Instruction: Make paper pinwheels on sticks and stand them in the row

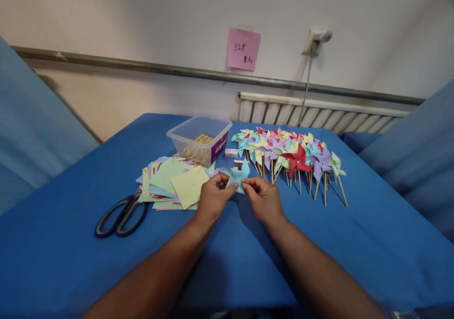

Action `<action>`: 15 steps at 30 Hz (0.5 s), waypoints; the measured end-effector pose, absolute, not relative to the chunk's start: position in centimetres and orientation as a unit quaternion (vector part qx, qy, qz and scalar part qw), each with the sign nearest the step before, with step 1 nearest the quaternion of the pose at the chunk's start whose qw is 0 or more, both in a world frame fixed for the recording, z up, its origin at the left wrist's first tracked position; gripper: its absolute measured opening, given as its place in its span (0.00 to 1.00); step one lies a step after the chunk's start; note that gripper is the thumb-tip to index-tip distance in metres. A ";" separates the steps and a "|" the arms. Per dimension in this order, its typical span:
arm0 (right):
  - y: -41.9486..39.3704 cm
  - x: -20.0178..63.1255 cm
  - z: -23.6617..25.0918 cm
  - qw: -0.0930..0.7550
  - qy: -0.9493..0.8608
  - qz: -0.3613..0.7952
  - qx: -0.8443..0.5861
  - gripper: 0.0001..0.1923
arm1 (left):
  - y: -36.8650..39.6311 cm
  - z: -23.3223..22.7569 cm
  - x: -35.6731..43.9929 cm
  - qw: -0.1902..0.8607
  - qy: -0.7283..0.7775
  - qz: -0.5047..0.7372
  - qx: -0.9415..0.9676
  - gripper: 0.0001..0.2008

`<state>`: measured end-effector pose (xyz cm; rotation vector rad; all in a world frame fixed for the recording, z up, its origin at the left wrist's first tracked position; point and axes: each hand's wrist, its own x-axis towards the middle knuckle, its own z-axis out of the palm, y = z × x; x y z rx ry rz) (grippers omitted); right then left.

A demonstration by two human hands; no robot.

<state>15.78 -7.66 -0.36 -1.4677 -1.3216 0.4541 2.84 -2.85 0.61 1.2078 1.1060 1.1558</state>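
I saw 1 blue pinwheel [234, 173] front-right of the tub [220, 145], between the left hand [215, 195] and the right hand [262, 197], neither nearer, its long axis unclear; both pinched it narrowly; there were 1 tub, 1 pair of scissors [128, 208], and stick pinwheels [298, 160] too overlapped for counting.

The held paper [235, 174] is light blue, the tablecloth [369, 234] deeper blue, the note [243, 49] pink.
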 end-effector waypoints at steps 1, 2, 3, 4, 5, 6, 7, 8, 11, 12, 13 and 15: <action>-7.7 15.8 -0.3 0.530 -0.552 0.191 -0.615 0.07 | -2.9 0.7 2.8 0.539 0.465 0.486 0.507 0.12; -7.7 15.8 -0.3 0.531 -0.552 0.191 -0.614 0.07 | -2.9 0.7 2.8 0.539 0.464 0.486 0.508 0.12; -7.7 15.8 -0.3 0.532 -0.553 0.191 -0.612 0.07 | -2.9 0.8 2.8 0.538 0.464 0.485 0.510 0.11; -7.7 15.8 -0.3 0.534 -0.554 0.191 -0.610 0.07 | -3.0 0.8 2.8 0.537 0.463 0.484 0.513 0.11; -7.7 15.9 -0.4 0.535 -0.555 0.192 -0.608 0.07 | -3.0 0.9 2.8 0.536 0.463 0.482 0.515 0.11; -7.7 15.9 -0.4 0.536 -0.555 0.191 -0.607 0.07 | -3.0 0.9 2.9 0.536 0.463 0.481 0.518 0.10; -7.8 15.9 -0.3 0.535 -0.556 0.191 -0.606 0.07 | -3.0 1.0 2.9 0.536 0.463 0.479 0.519 0.10; -7.8 15.9 -0.3 0.536 -0.556 0.189 -0.607 0.07 | -3.1 1.0 2.9 0.536 0.464 0.478 0.520 0.10; -7.9 15.9 -0.2 0.532 -0.562 0.181 -0.607 0.07 | -3.1 1.0 2.9 0.540 0.464 0.474 0.519 0.09; -7.9 15.9 -0.2 0.531 -0.564 0.179 -0.607 0.07 | -3.1 1.0 2.9 0.541 0.463 0.474 0.518 0.10; -7.9 15.9 -0.2 0.530 -0.565 0.178 -0.607 0.07 | -3.2 0.9 2.8 0.543 0.462 0.474 0.517 0.10; -7.9 15.9 -0.2 0.529 -0.564 0.179 -0.608 0.07 | -3.2 0.9 2.8 0.546 0.460 0.476 0.514 0.10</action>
